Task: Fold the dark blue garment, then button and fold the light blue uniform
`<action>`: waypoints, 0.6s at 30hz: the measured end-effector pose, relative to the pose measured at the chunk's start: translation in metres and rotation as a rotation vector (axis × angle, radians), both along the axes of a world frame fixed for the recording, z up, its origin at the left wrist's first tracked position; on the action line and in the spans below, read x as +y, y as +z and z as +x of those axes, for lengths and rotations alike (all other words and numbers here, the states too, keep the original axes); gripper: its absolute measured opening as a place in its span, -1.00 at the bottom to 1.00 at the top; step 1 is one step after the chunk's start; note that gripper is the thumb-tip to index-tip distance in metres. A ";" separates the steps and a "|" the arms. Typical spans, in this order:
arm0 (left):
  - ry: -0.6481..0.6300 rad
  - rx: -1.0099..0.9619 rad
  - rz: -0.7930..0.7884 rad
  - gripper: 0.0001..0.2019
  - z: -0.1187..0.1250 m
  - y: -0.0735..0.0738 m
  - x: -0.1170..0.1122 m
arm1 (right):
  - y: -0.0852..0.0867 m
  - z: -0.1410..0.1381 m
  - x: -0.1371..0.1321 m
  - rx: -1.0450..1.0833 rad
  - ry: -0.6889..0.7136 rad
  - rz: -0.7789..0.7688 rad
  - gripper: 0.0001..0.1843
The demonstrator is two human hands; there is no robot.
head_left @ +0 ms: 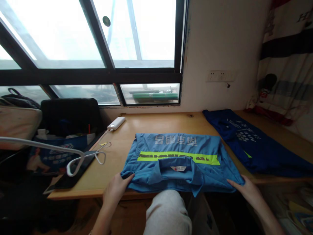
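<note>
A light blue collared work shirt point(146, 176) lies on the wooden table in front of me, its collar toward me. White characters and a yellow-green stripe point(178, 158) run across it, and a white label shows inside the collar. My left hand point(117, 186) pinches the shirt's near left corner between thumb and fingers. At the near right corner my right hand point(244, 188) grips the cloth in the same way. The shirt's near edge reaches the table's front edge, close above my grey-clad knee point(168, 212). The fingers under the cloth are partly hidden.
On the right of the wooden table point(85, 182) lies a dark blue garment point(259, 147) with white print. A white power bank point(116, 123) with a white cable point(73, 150) is at the left. Beyond are a window, a black chair point(70, 111) and a wall socket point(221, 76).
</note>
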State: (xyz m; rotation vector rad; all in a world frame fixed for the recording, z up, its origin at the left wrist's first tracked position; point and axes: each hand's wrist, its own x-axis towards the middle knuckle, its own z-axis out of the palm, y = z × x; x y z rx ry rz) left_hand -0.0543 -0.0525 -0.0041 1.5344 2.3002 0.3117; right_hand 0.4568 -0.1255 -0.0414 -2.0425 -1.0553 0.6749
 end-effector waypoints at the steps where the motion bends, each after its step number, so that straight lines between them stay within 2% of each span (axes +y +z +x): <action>1: -0.007 -0.023 0.005 -0.60 0.003 0.003 0.001 | 0.005 -0.003 -0.003 0.150 0.011 -0.007 -0.48; 4: -0.011 -0.047 0.071 -0.67 0.008 0.009 0.005 | 0.019 -0.010 -0.012 0.521 -0.030 0.003 -0.52; 7: -0.034 -0.138 0.173 -0.68 0.009 0.010 0.009 | 0.029 -0.013 -0.022 0.778 -0.061 0.046 -0.60; 9: -0.008 -0.325 0.224 -0.69 0.010 0.013 0.013 | 0.034 -0.014 -0.024 0.916 -0.040 0.090 -0.71; 11: 0.091 -0.611 0.250 -0.73 0.013 0.020 0.017 | 0.042 -0.014 -0.024 1.009 -0.037 0.125 -0.79; 13: 0.219 -0.928 0.291 -0.80 0.018 0.034 0.022 | 0.055 -0.013 -0.027 1.042 -0.059 0.154 -0.81; 15: 0.290 -1.196 0.356 -0.86 0.022 0.054 0.028 | 0.071 -0.007 -0.037 1.006 -0.093 0.182 -0.77; 18: 0.247 -1.382 0.393 -0.86 0.031 0.093 0.037 | 0.094 0.011 -0.073 0.803 -0.054 0.220 -0.76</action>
